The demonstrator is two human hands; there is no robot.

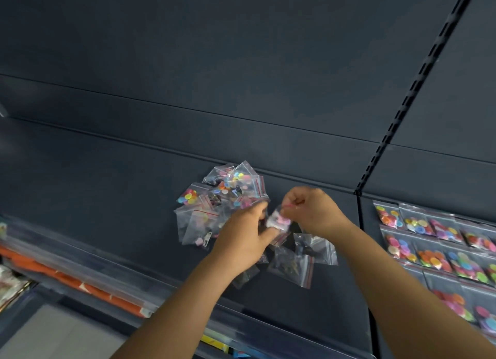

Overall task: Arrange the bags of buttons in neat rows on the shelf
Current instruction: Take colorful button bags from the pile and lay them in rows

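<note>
A loose heap of small clear zip bags of coloured buttons [222, 197] lies on the dark blue shelf [107, 203]. A few more bags with dark contents [300, 256] lie just right of the heap. Both hands meet over the heap. My right hand [311, 208] pinches the top edge of a small bag with pink and white buttons [279, 220]. My left hand [247, 238] holds that same bag from below, thumb and fingers curled towards it. The picture is blurred, so finer finger detail is unclear.
On the neighbouring shelf section to the right, button bags [434, 246] lie in neat rows. A slotted upright [397, 117] divides the two sections. Below the shelf's front lip [80, 256], orange items [67, 281] sit on a lower level.
</note>
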